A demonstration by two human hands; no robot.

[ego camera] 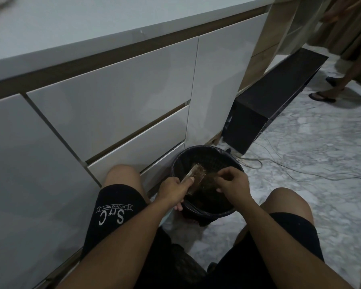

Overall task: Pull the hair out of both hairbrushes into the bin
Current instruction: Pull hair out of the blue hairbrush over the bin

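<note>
Over marble floor and black bin (206,212): wooden, hair-matted hairbrush (193,174) in left hand's (172,189) grip, right hand (232,183) pinching its hair.

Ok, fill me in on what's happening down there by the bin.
A person is crouched on the floor cleaning a hairbrush over a black lined bin that stands against the white cabinet drawers. The left hand grips the brush by its handle, bristles held above the bin's opening. The right hand pinches at the clump of hair caught in the bristles. Only one brush is in view. Someone else's sandalled feet stand further off.
</note>
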